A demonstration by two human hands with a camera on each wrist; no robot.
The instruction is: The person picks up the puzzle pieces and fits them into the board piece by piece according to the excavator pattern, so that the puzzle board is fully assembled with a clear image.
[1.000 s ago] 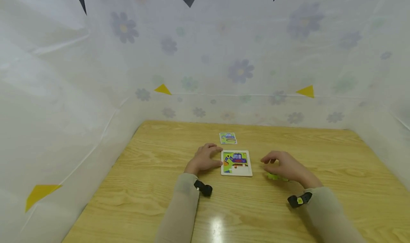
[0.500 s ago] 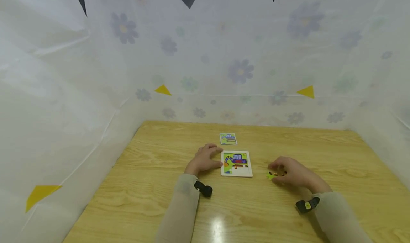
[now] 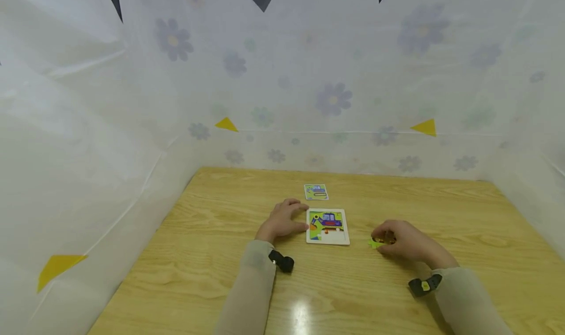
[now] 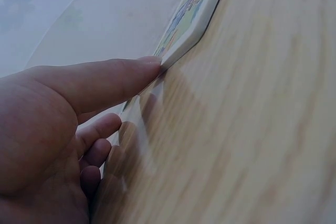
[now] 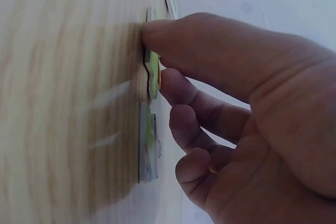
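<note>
A wood-grain tabletop [image 3: 212,256] fills the lower half of the head view, with a bright glare spot on it just in front of the left sleeve. White sheeting [image 3: 110,129] printed with faint flowers closes it in on three sides, with yellow and dark triangles stuck to it.

The left hand [image 3: 282,220] rests flat on the tabletop, fingers relaxed and lightly curled; its thumb tip touches the left edge of the puzzle board [image 3: 327,226], which lies between the two hands. Beyond the left hand's fingertips lies a small card [image 3: 316,192], apart from the board.

The right hand [image 3: 402,242] sits to the right of the board, fingers curled down over loose pieces [image 3: 376,243]. In the right wrist view, thumb and forefinger pinch one green piece [image 5: 153,74] at the tabletop; another piece [image 5: 148,150] lies flat just beside it, under the curled fingers.

The palm hides most of the pieces from the head camera; only a green corner shows. How many lie there cannot be told. The board's picture is too small to read fully, and the wrist view shows it only edge-on. Both forearms are cut off at the frame's bottom.
</note>
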